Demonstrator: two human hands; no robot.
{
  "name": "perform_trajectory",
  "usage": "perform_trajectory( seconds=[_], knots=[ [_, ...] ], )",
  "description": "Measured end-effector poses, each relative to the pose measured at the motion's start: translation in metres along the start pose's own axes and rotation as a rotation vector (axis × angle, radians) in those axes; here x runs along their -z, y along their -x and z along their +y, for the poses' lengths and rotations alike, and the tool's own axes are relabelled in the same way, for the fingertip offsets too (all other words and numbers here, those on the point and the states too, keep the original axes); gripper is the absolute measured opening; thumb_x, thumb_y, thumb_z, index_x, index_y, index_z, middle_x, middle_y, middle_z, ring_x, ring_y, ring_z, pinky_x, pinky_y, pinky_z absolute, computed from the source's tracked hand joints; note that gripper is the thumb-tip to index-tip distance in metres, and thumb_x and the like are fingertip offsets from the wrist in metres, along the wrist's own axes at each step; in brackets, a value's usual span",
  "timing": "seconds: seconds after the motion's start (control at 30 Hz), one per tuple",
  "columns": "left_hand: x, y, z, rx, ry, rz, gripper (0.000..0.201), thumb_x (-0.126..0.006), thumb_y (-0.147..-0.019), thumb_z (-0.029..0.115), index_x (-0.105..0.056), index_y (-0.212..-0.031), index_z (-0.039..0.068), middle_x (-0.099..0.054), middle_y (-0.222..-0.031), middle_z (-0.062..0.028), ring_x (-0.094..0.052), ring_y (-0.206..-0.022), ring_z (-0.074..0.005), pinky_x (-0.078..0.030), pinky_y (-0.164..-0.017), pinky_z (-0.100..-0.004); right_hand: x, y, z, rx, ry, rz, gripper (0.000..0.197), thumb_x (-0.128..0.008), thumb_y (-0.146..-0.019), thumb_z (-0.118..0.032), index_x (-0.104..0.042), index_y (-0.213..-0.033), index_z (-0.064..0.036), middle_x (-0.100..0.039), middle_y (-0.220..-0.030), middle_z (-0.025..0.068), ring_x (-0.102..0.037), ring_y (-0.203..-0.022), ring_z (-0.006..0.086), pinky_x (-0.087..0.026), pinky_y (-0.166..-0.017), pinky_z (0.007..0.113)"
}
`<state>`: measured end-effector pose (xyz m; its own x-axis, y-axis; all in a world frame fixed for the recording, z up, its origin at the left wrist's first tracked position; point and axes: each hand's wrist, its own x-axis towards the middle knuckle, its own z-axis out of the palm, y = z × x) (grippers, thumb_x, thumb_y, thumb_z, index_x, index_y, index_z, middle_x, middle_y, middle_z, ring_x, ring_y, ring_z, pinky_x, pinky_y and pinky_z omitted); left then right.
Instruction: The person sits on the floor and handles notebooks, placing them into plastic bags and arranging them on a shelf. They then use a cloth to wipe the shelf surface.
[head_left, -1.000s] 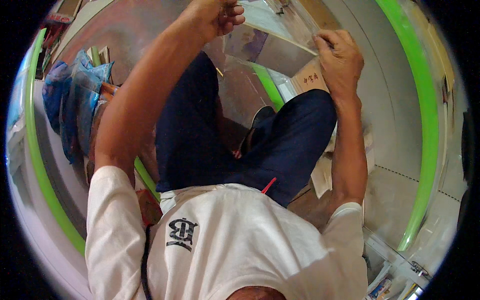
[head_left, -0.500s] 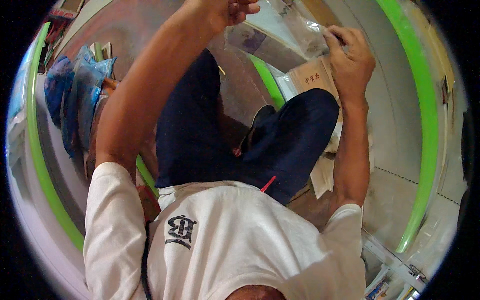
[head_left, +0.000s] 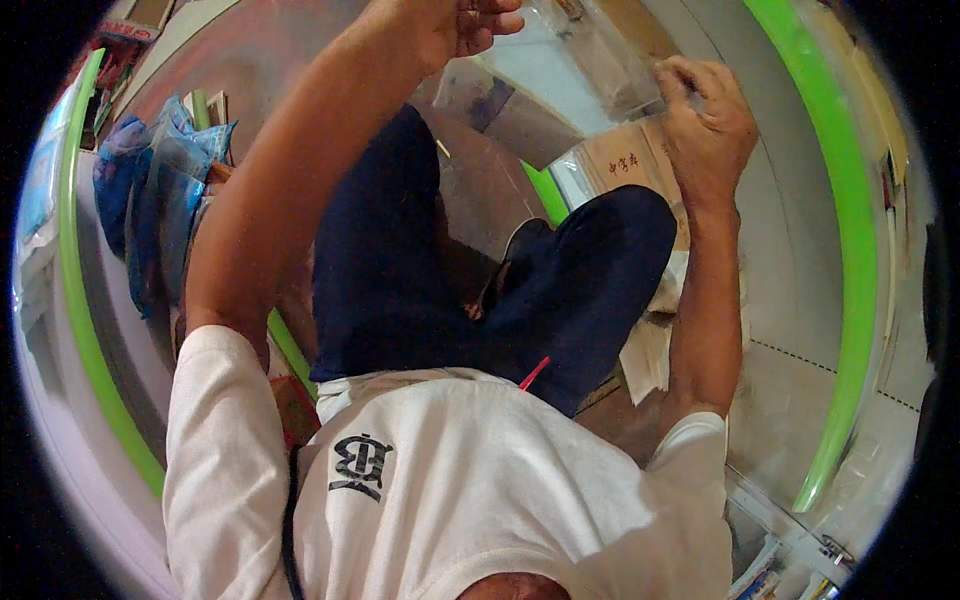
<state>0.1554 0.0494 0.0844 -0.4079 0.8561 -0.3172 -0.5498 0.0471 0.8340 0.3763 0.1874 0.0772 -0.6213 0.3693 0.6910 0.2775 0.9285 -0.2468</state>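
My left hand is at the top edge, partly cut off, with its visible fingers curled. What it holds, if anything, is out of sight. At upper right my right hand is closed, thumb and forefinger pinched at the edge of a clear plastic bag. The see-through film spreads between the two hands, and brownish shapes show in or behind it. Just below the bag, by my right wrist, lies a tan stack with dark handwritten marks.
Blue plastic bags bunch at the left beside a green-edged panel. Another green edge curves along the right. My bent legs fill the middle, and torn tan paper lies by my right forearm.
My right hand has shifted slightly right and down, its fingertips closer together. The bright glare on the plastic has faded and the film hangs differently. My left hand has barely moved.
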Motion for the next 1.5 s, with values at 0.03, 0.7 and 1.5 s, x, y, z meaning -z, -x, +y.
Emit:
perform_trajectory(
  seconds=[0.03,0.7,1.5],
  knots=[
    [-0.001,0.0,0.002,-0.024,-0.025,0.01,0.015,-0.044,-0.091,0.02,-0.049,-0.086,0.007,-0.058,-0.068,-0.0039,-0.059,-0.058,-0.0166,-0.041,-0.046,-0.0256,0.001,-0.002,-0.002,-0.018,-0.023,0.01,0.011,-0.067,-0.075,-0.014,-0.068,-0.084,-0.0072,-0.063,-0.083,0.0078,-0.062,-0.076,0.0238,-0.047,-0.068,0.031],
    [-0.04,0.043,0.026,-0.099,0.219,-0.218,0.017,-0.047,-0.092,0.018,-0.054,-0.084,0.005,-0.06,-0.071,-0.0045,-0.06,-0.059,-0.0152,-0.049,-0.048,-0.0257,-0.099,0.067,0.015,-0.784,-0.932,-0.197,0.061,-0.068,-0.079,-0.023,-0.042,-0.129,0.0013,-0.051,-0.124,0.0169,-0.051,-0.109,0.0252,-0.036,-0.098,0.029],
    [0.057,-0.012,-0.049,0.017,-0.901,-0.189,0.051,-0.063,-0.082,0.037,-0.056,-0.114,-0.002,-0.061,-0.109,-0.0101,-0.054,-0.104,-0.0202,-0.043,-0.087,-0.036,-0.074,0.073,0.02,-1.157,-1.658,-0.053,0.019,-0.063,-0.085,-0.018,-0.062,-0.089,0.0003,-0.064,-0.085,0.0098,-0.06,-0.078,0.0178,-0.049,-0.075,0.03]
  ],
)
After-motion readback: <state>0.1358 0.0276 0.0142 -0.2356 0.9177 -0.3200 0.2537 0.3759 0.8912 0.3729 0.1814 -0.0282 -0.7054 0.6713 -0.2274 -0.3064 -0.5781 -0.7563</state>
